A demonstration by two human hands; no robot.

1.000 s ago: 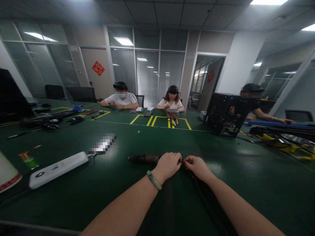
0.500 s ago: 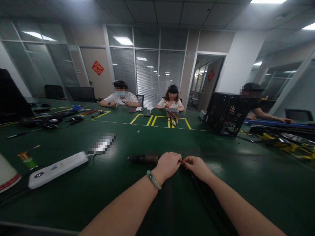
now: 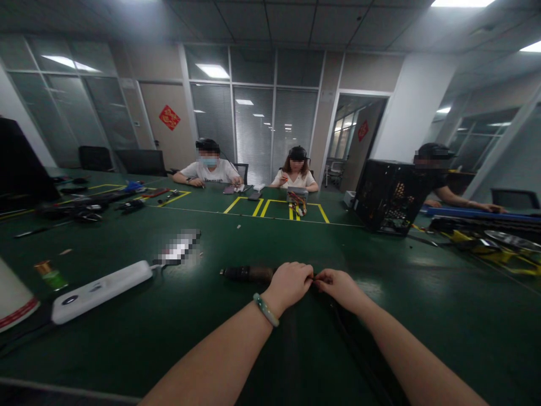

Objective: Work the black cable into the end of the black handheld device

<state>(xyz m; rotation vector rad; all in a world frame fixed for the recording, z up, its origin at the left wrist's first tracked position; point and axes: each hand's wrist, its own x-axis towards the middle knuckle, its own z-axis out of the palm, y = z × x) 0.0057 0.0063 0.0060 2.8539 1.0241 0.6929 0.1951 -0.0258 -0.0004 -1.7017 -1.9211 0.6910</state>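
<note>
My left hand [image 3: 291, 282] and right hand [image 3: 340, 286] meet fingertip to fingertip over the middle of the green table [image 3: 177, 332], somewhat in from its near edge. Both sets of fingers are curled in tight, pinching a small dark part [image 3: 315, 276] between them. It is too small and shadowed for me to say what it is. A dark cable [image 3: 353, 347] runs from that spot back towards me under my right forearm. A dark cylindrical tool [image 3: 247, 274] lies flat just left of my left hand, its near end hidden under my knuckles.

The main risk, as I judge it, is the grip itself. So little of the part sticks out that a slight twist could flick it from my fingertips, and a dark piece on this dark surface would be hard to find. My forearm lying on the cable could also drag it and pull the part sideways. The tool is round, so a nudge from my left wrist or the green bracelet [image 3: 266, 309] might set it rolling.

The white power strip [image 3: 101, 290] and the paper cup [image 3: 12, 299] towards the left edge are well apart from my hands. So is the black computer case [image 3: 391, 196] towards the far right.
</note>
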